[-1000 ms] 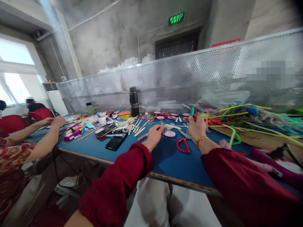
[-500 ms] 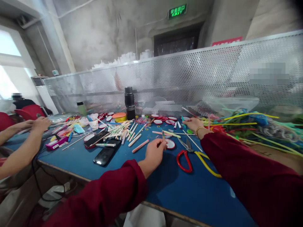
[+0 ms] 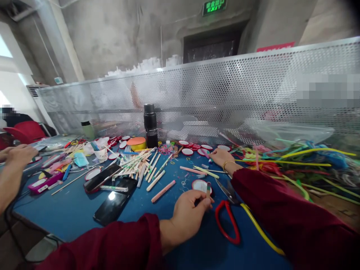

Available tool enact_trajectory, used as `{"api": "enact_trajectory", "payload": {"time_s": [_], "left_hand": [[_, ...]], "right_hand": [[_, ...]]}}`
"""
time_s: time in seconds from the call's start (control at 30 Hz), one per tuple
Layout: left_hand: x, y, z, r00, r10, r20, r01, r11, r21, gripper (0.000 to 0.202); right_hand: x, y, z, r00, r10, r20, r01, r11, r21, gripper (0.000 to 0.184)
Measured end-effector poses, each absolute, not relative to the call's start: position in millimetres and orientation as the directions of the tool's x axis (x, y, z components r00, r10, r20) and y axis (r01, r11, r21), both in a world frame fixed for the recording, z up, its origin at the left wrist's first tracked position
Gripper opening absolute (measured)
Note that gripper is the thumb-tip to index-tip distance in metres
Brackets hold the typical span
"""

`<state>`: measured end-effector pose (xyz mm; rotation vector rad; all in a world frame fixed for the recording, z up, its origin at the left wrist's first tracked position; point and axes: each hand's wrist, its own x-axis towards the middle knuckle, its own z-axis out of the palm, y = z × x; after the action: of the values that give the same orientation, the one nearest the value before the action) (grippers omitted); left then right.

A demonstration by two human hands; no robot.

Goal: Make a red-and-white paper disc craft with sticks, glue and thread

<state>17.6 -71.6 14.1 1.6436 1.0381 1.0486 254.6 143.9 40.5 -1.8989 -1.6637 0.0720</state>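
Observation:
My left hand (image 3: pixel 189 212) is closed low over the front of the blue table, pinching a short wooden stick (image 3: pixel 208 190) with a green band near its top. Just behind it lies a white disc with a red rim (image 3: pixel 200 185). Farther back, my right hand (image 3: pixel 223 157) has its fingers closed at a marker pen (image 3: pixel 210 159) with a purplish end; the fingertips are partly hidden. Scissors (image 3: pixel 229 194) with one red and one yellow handle lie between my forearms, blades partly open.
A black bottle (image 3: pixel 151 126) stands behind a pile of wooden sticks (image 3: pixel 135 165). Two dark phones (image 3: pixel 114 202) lie on the left. Coloured pipe cleaners (image 3: pixel 317 161) heap up at right, and a perforated metal screen (image 3: pixel 118 97) borders the back. Another person's hand (image 3: pixel 19 159) is at far left.
The view has moved closer to the table and turned slightly. My right hand has shifted from beside a teal pen to the purplish marker pen. My left hand still pinches the stick.

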Motion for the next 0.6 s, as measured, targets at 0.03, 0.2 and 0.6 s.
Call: {"api": "enact_trajectory", "payload": {"time_s": [0.03, 0.2, 0.6], "left_hand": [[17.8, -71.9, 13.5, 0.301, 0.937, 0.176, 0.166, -0.233, 0.958, 0.026], [18.3, -74.4, 14.2, 0.333, 0.931, 0.149, 0.130, -0.202, 0.971, 0.026], [15.3, -73.0, 27.2, 0.289, 0.941, 0.179, -0.019, -0.181, 0.983, 0.025]], "right_hand": [[252.3, 143.2, 41.5, 0.213, 0.922, 0.323, 0.893, -0.049, -0.448, 0.020], [247.8, 141.9, 50.5, 0.205, 0.944, 0.257, 0.928, -0.104, -0.357, 0.025], [301.9, 146.8, 62.4, 0.197, 0.960, 0.198, 0.950, -0.136, -0.282, 0.026]]}}
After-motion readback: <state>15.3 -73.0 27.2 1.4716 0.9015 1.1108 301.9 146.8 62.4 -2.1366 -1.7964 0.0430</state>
